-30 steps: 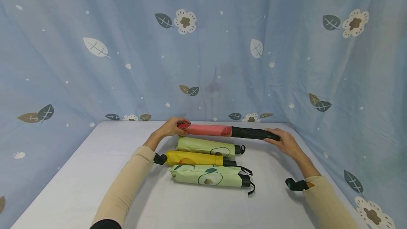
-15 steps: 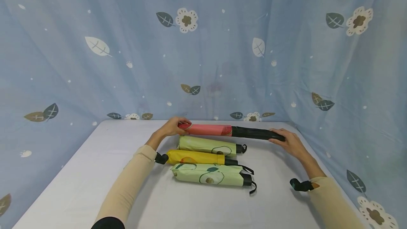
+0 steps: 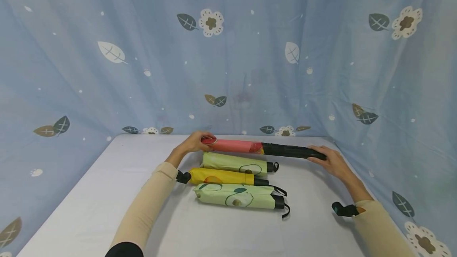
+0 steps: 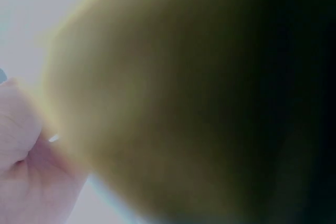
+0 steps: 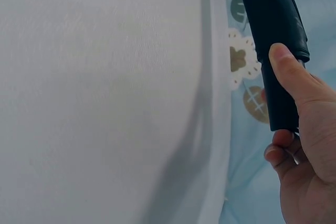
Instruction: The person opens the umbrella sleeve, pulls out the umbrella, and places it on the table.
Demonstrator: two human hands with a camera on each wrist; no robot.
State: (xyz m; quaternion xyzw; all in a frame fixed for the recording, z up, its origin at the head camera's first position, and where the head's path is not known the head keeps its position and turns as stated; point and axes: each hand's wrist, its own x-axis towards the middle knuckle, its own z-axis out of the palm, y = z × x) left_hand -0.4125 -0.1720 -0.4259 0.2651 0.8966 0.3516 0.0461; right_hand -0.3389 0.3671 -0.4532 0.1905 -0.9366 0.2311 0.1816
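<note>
At the back of the table, my left hand grips the left end of a red sleeve-like umbrella cover. Out of the cover's right end runs a black folded umbrella. My right hand holds the far end of that umbrella, thumb on top and fingers below, as the right wrist view shows on its dark handle. Together the two parts form one long, nearly level line. In the left wrist view a blurred yellow-olive shape blocks most of the scene, with part of my left hand at the edge.
In front of the red cover lie a green umbrella, a yellow umbrella and a green avocado-print umbrella, side by side with handles to the right. A blue patterned curtain hangs behind the white table.
My right hand has moved rightward with the black umbrella, so more of it shows beyond the red cover. My left hand stays about where it was. The head view has shifted slightly.
</note>
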